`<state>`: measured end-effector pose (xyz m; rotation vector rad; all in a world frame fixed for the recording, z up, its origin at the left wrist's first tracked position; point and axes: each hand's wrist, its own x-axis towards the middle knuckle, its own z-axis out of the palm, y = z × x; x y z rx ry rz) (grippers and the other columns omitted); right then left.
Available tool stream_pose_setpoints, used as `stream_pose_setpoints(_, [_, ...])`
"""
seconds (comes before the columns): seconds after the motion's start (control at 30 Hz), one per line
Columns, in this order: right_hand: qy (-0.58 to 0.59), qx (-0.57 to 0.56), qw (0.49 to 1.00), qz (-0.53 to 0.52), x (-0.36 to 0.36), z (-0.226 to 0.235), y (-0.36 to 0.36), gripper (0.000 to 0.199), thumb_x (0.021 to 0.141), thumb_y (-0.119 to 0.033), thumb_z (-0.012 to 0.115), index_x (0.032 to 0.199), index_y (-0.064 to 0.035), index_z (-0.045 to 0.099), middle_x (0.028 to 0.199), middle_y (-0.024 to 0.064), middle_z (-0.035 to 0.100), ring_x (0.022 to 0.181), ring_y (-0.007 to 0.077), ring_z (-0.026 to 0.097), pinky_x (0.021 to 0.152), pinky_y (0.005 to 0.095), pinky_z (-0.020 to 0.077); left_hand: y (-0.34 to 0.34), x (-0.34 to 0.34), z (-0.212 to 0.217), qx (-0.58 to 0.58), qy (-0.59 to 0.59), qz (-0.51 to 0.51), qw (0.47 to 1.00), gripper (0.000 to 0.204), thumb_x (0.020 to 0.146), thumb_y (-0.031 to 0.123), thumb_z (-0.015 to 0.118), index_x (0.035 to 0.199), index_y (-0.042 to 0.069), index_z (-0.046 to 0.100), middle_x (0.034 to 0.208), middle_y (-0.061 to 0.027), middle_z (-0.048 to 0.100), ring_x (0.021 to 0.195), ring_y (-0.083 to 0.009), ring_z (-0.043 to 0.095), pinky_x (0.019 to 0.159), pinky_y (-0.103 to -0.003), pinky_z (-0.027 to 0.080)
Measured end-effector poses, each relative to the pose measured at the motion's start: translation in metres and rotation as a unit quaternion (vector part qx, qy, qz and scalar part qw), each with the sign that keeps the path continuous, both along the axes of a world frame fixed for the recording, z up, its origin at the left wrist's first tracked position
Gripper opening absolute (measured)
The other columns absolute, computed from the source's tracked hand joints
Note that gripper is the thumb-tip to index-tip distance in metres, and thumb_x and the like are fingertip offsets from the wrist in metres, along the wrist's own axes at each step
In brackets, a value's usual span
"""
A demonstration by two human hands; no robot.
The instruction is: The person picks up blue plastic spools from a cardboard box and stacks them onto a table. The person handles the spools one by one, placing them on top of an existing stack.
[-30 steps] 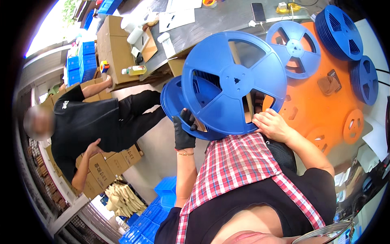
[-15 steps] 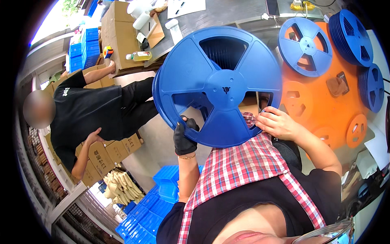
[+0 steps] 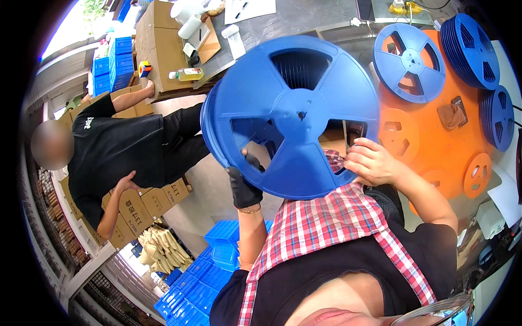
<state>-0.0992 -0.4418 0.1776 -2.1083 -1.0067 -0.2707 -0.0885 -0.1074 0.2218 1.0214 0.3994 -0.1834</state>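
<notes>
A large blue plastic reel (image 3: 302, 152) with wedge-shaped openings is held up before my plaid apron. More than one flange edge shows at its left side, and ribbed blue edges appear through the top opening. My left hand (image 3: 246, 187), in a black glove, is closed around the lower left rim, its thumb near the opening. At the lower right rim, my bare right hand (image 3: 372, 162) grips the reel with bent fingers by another opening. Parts of both hands are hidden behind the reel.
Another blue reel (image 3: 409, 63) and two stacks of blue reels (image 3: 496, 117) rest on an orange surface (image 3: 435, 141) at right. A grey table (image 3: 304, 16) is at the back. A person in black (image 3: 119, 144) stands left, near cardboard boxes; blue crates (image 3: 198, 290) are lower left.
The reel has tilted and shifted slightly, its left edge further left and its bottom a little lower. Both hands stay on the rim; my right fingers have moved up slightly.
</notes>
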Motion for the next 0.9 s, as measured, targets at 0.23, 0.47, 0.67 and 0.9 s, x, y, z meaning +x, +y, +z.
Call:
stream_pose_setpoints(0.23, [0.583,0.644,0.39,-0.306,0.019,-0.02,-0.003,0.031,0.095,-0.03,0.032,0.084,-0.0075,0.051,0.062,0.0014,0.046,0.055,0.0118,0.045,0.055,0.026,0.0406,0.013,0.008,-0.01,-0.071,0.07,0.057,0.993,0.043,0.091,0.039,0.046,0.119,0.007,0.047,0.106,-0.0077,0.059,0.065,-0.0101,0.051,0.054,-0.023,0.04])
stream_pose_setpoints(0.47, [0.612,0.723,0.272,-0.169,0.001,-0.053,-0.009,0.027,0.092,-0.03,0.034,0.082,-0.0093,0.049,0.058,-0.0012,0.043,0.052,0.0118,0.04,0.053,0.0269,0.0377,0.025,-0.003,-0.01,-0.036,0.097,0.12,0.987,0.038,0.09,0.039,0.048,0.112,0.008,0.05,0.086,-0.0046,0.061,0.059,-0.0113,0.053,0.051,-0.024,0.041])
stream_pose_setpoints(0.67, [0.622,0.73,0.253,-0.131,0.006,-0.061,-0.004,0.026,0.091,-0.028,0.034,0.082,-0.0096,0.05,0.058,-0.0017,0.043,0.052,0.0114,0.04,0.052,0.0261,0.0365,0.022,0.0,0.0,-0.024,0.101,0.136,0.985,0.039,0.089,0.042,0.047,0.11,0.009,0.051,0.075,-0.0016,0.058,0.058,-0.0111,0.052,0.052,-0.024,0.04])
stream_pose_setpoints(0.9, [0.613,0.745,0.237,-0.116,0.007,-0.06,0.0,0.024,0.09,-0.026,0.033,0.081,-0.0099,0.049,0.057,-0.0029,0.04,0.05,0.0107,0.038,0.051,0.0255,0.0344,0.018,-0.002,0.006,-0.009,0.072,0.164,0.984,0.04,0.089,0.045,0.047,0.107,0.009,0.052,0.066,0.0003,0.054,0.055,-0.0104,0.048,0.051,-0.024,0.037])
